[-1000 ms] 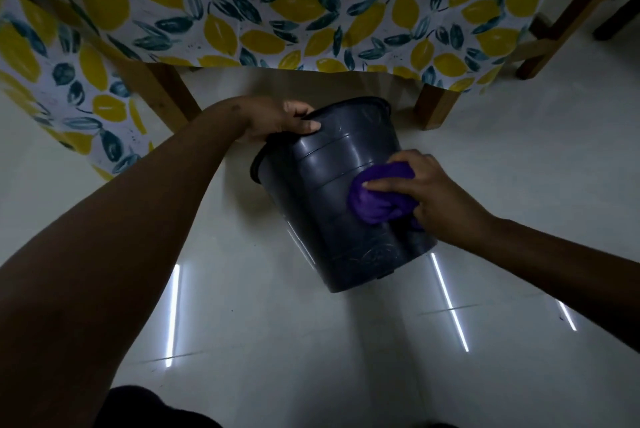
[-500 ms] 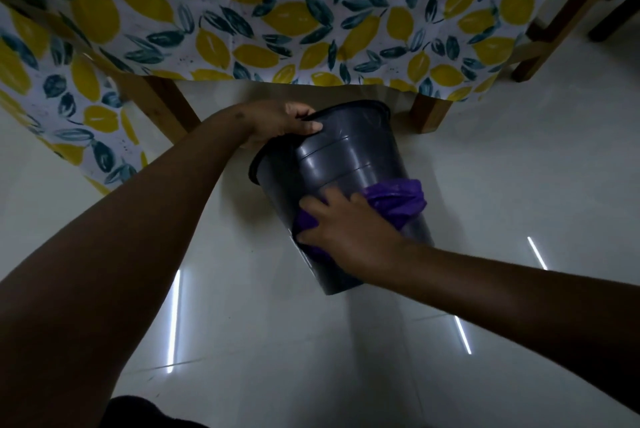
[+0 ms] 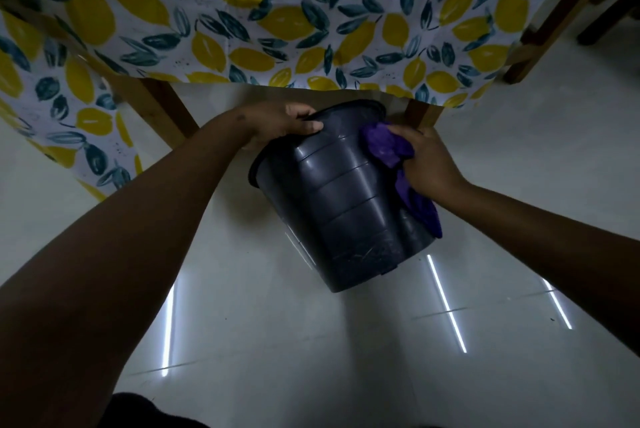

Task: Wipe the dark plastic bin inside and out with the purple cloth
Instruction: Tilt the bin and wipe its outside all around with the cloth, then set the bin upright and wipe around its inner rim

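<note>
The dark plastic bin point(image 3: 343, 199) is being held tilted above the floor point(image 3: 242, 323), mouth facing away. The left hand point(image 3: 284, 122) is gripping its rim with closed fingers; the right hand point(image 3: 429, 164) is clutching the purple cloth point(image 3: 388, 147) against the bin's upper side.

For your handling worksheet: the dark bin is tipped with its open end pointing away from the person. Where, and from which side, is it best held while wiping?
Grip the rim, coming from the left. The bin is tilted, its smooth wall tapers toward the base, and only the rolled lip gives fingers purchase. The left hand already holds there, leaving the right hand free with the cloth.
</note>
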The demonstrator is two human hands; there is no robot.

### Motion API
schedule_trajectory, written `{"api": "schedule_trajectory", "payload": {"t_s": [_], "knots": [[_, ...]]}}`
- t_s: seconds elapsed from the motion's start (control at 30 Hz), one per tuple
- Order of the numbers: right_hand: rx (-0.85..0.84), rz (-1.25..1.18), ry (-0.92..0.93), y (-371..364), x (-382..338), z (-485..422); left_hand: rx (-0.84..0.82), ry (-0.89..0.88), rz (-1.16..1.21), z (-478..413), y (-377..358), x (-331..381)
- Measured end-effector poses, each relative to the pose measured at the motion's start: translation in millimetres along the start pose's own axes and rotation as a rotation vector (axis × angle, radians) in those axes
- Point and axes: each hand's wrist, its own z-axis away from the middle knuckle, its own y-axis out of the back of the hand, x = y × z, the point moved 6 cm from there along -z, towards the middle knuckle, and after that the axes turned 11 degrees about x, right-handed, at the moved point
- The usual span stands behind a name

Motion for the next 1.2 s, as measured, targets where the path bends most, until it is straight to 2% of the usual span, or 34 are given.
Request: {"api": "schedule_trajectory", "payload": {"t_s": [0.1, 0.17, 0.3, 0.53, 0.6, 0.7, 0.83, 0.97, 1.03, 1.1, 1.2], "knots": [[-0.005, -0.03, -0.05, -1.2, 22.2, 5.3, -0.002, -0.012, 0.002, 0.9, 0.7, 0.1], [0.023, -0.055, -0.042, 0.3, 11.1, 18.0, -0.006, -0.013, -0.001, 2.8, 2.2, -2.0], [0.044, -0.075, 0.234, -2.4, -31.9, 49.7, -0.001, 0.022, 0.01, 13.6, 11.6, -11.9], [-0.237, 0.381, 0.688, -28.6, -96.8, 100.4, 0.05, 0.012, -0.026, 21.1, 12.5, -6.7], [-0.324, 0.449, 0.8, -39.3, -111.6, 118.6, 0.059, -0.012, -0.072, 21.7, 10.4, -0.9], [-0.344, 0.46, 0.893, -47.2, -121.1, 135.7, 0.081, -0.055, -0.121, 21.7, 7.9, 5.6], [-0.262, 0.339, 0.689, -31.0, -99.4, 104.0, 0.131, -0.098, -0.135, 21.9, 4.1, 9.4], [-0.072, 0.104, 0.397, -7.5, -65.4, 57.5, 0.147, -0.12, -0.069, 25.6, 3.1, 9.4], [0.016, -0.003, 0.307, 1.8, -53.9, 38.6, 0.135, -0.141, -0.067, 26.7, 0.4, 12.5], [0.093, -0.034, 0.236, 11.1, -46.1, 23.2, 0.127, -0.183, -0.125, 25.4, -3.0, 19.3], [0.109, -0.033, 0.077, 20.7, -26.0, 4.1, 0.132, -0.221, -0.178, 24.6, -7.0, 33.2]]}}
